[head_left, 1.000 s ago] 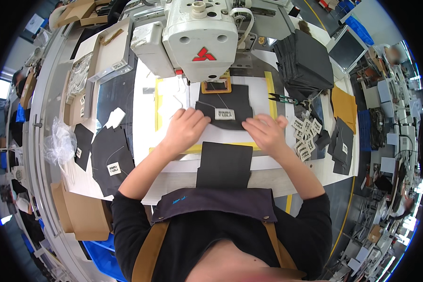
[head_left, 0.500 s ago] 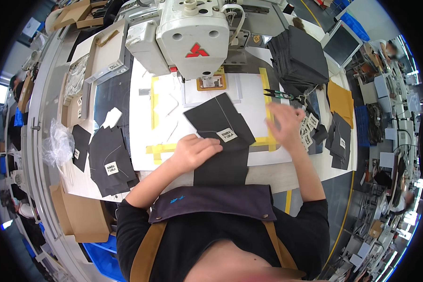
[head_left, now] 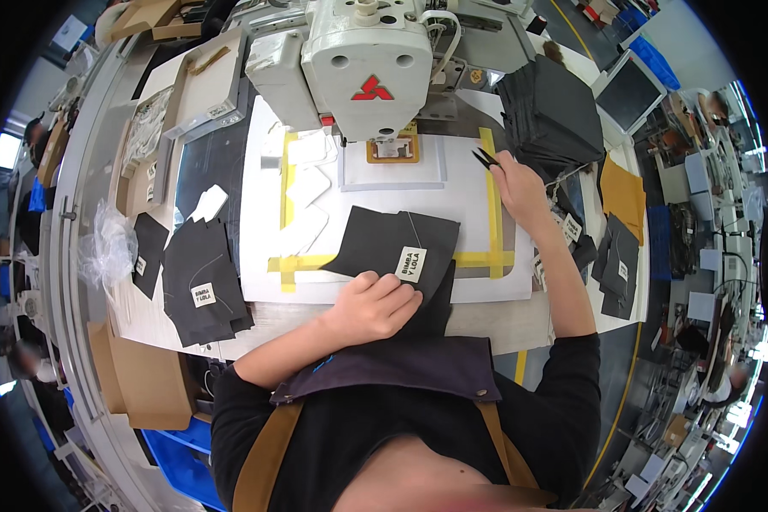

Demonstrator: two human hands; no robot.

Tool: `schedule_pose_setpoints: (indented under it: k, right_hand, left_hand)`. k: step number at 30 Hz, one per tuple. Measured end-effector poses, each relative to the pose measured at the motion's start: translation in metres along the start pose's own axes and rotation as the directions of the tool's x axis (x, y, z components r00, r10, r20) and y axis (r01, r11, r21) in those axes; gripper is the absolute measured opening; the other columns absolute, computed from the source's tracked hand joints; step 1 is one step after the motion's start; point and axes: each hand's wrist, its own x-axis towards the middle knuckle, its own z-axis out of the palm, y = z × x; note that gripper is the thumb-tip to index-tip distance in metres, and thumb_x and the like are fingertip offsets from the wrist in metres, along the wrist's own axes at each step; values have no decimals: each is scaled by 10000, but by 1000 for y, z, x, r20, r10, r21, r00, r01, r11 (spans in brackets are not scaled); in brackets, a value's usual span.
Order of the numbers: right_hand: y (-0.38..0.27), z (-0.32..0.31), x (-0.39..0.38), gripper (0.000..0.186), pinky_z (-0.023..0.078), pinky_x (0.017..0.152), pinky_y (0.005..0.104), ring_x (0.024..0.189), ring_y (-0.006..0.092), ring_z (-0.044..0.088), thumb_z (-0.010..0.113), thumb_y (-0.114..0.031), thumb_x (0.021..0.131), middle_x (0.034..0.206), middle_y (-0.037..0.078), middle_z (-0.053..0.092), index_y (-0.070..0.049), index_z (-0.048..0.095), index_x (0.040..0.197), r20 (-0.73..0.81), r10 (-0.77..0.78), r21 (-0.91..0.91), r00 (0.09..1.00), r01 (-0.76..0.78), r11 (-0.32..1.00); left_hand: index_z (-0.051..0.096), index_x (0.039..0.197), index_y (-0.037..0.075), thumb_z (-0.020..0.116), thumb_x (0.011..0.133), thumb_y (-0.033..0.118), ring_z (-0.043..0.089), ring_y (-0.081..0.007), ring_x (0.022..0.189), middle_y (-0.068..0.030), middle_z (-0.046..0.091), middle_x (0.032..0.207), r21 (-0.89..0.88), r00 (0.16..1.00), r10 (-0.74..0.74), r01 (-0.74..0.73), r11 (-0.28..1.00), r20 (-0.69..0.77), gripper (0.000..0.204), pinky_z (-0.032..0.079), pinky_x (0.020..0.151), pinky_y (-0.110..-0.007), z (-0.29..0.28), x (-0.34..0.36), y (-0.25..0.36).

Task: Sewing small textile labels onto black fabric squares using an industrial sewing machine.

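Note:
Near the front edge of the table, my left hand (head_left: pixel 374 305) pinches the lower edge of a black fabric piece (head_left: pixel 382 232). A small cream label (head_left: pixel 412 264) with dark lettering is on that piece, just above my fingers, and a loose pale thread (head_left: pixel 414 226) trails up from it. More black fabric hangs below, partly hidden by my left hand. My right hand (head_left: pixel 525 198) is closed around a pair of thread snips (head_left: pixel 485 158), whose dark blades point up and left. The snips' handles are hidden in my palm.
A white sewing machine head (head_left: pixel 363 81) stands ahead over a clear frame (head_left: pixel 392 185) on a taped white sheet. Stacked black fabric (head_left: pixel 555 107) lies far right. Labelled black pieces (head_left: pixel 200 273) and a clear plastic bag (head_left: pixel 111 252) are at left. Loose labels (head_left: pixel 572 229) lie beside my right forearm.
My right hand has taken the snips from the table and raised them. The fabric piece has turned and come nearer to me, and my left hand now grips its edge beside the label.

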Motion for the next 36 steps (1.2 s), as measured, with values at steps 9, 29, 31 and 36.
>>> schedule_pose_setpoints:
  k: [9, 29, 31, 36]
  right_hand:
    - [-54, -21, 40, 260, 425, 654, 392, 684, 316, 528, 516, -260, 983, 696, 154, 555, -15, 582, 929, 505, -57, 301, 861, -114, 947]
    - [-59, 31, 48, 598, 491, 748, 389, 848, 318, 647, 696, -529, 764, 883, 161, 644, -33, 489, 1028, 694, 62, 99, 717, -180, 979]
    - [-64, 28, 49, 602, 494, 756, 393, 869, 319, 651, 697, -526, 762, 904, 161, 647, -31, 488, 1034, 705, 72, 83, 706, -182, 980]
    - [-70, 20, 54, 619, 504, 787, 398, 913, 333, 661, 698, -516, 759, 942, 169, 661, -20, 492, 1067, 711, 116, -25, 693, -140, 990]
  left_hand:
    - [656, 855, 43, 645, 690, 115, 520, -132, 739, 9, 511, 719, -109, 998, 61, -62, 992, -17, 181, 359, 655, -265, 13, 14, 16]
    - [568, 658, 81, 608, 657, 133, 499, -158, 683, -4, 489, 670, -205, 990, 139, -142, 968, -27, 65, 363, 634, -277, 64, 18, 31]
    - [569, 656, 81, 608, 657, 132, 500, -158, 683, -5, 492, 669, -213, 990, 138, -140, 967, -26, 64, 364, 635, -277, 65, 18, 31]
    - [573, 651, 82, 606, 660, 137, 505, -159, 685, -5, 498, 669, -209, 989, 144, -146, 967, -26, 65, 366, 637, -278, 67, 18, 32]
